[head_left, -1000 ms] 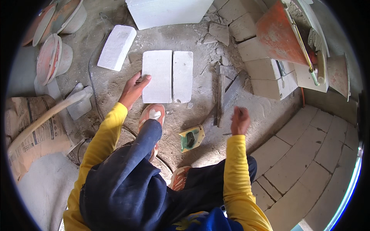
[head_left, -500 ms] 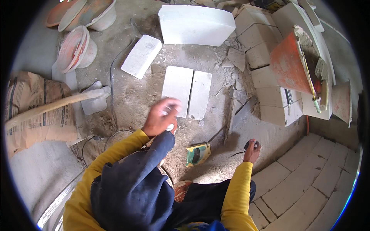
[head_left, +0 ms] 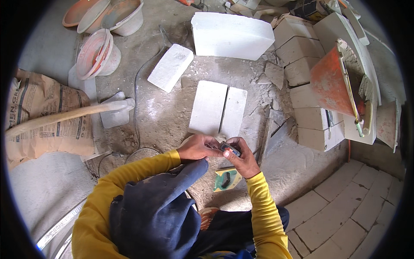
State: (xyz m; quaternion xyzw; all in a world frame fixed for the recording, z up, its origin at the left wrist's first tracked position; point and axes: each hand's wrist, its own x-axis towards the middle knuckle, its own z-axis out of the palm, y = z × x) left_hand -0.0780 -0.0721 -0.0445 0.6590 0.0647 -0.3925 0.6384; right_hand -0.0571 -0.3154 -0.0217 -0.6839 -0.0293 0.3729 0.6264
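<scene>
Hands now joined below the paired lightweight concrete blocks (head_left: 208,107): right hand (head_left: 245,160), brought inward, grasps an apparent tape measure (head_left: 230,149); left hand (head_left: 196,147) has left the blocks and meets it, grip indeterminable.

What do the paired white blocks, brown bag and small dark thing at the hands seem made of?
White blocks: probably aerated concrete; chalky, matte faces. Brown bag: likely paper, matte, with stiff creases. Small dark thing: perhaps plastic, judging by its compact dark casing; partly covered, so uncertain.
</scene>
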